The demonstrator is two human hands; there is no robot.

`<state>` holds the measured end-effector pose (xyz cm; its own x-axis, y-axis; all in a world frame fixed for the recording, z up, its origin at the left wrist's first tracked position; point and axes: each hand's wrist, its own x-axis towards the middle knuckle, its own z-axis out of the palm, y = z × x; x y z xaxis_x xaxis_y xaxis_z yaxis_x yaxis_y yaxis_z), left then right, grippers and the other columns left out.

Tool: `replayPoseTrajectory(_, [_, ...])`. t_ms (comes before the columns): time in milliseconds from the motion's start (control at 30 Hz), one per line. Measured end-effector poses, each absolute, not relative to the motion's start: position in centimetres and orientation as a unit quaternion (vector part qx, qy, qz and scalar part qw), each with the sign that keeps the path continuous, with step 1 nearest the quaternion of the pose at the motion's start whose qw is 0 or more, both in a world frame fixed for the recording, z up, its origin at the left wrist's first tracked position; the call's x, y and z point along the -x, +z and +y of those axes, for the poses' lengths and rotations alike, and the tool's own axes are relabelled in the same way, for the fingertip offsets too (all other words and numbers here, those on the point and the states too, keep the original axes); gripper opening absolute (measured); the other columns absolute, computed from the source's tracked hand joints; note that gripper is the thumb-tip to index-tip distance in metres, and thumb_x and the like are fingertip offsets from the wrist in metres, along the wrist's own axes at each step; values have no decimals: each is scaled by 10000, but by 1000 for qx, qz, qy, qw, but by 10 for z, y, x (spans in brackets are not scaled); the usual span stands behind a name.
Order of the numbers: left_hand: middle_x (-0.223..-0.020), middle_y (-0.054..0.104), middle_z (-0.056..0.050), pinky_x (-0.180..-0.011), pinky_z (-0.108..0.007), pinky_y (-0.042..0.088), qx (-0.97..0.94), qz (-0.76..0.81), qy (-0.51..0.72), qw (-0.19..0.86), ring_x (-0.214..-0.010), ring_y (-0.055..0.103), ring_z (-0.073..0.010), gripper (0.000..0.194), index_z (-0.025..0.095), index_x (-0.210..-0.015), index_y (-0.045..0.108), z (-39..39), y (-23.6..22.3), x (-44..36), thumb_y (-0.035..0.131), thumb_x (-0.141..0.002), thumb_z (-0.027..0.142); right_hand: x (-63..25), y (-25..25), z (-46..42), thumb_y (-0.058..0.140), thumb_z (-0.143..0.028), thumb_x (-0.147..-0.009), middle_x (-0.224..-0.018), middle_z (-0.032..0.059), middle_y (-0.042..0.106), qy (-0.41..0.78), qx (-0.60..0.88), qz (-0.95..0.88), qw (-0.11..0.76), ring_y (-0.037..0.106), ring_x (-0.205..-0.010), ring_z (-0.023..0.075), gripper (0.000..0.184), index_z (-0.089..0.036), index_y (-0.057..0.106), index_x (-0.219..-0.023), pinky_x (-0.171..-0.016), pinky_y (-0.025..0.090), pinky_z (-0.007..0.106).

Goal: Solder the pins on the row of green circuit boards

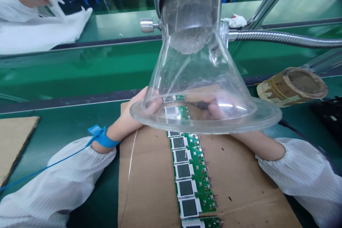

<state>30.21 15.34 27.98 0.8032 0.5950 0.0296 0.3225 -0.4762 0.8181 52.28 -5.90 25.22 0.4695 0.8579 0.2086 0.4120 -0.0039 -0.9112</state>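
Note:
A row of several green circuit boards (191, 176) with dark square screens lies on a brown cardboard sheet (149, 181). A clear funnel-shaped extraction hood (199, 89) hangs over the far end of the row and covers both hands. My left hand (139, 108) rests at the left of the top boards, fingers curled, with a thin wire (133, 155) trailing from it toward me. My right hand (221, 108), seen blurred through the hood, grips a dark pen-like tool (201, 105) whose tip points at the top board. A blue wrist strap (103, 137) circles my left wrist.
A flexible metal hose (283, 38) runs right from the hood. A worn tape roll (292, 85) lies at right. Another cardboard piece (14, 139) sits at left. A green conveyor belt (80, 67) runs behind, and another person in white (34, 10) is at the far left.

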Motion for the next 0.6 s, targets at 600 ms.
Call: replayPoseTrajectory(600, [-892,668,-21,-768,-339,559,-855,276,158,410,-794,623,-188,199,224,-957,604,153,276,-304,610,-1013,415,-516,253,-56,738,-444,-980,-974,29,747,174,707,-489,481,720,-888,249,133,-314,763,-989,-832,640,438])
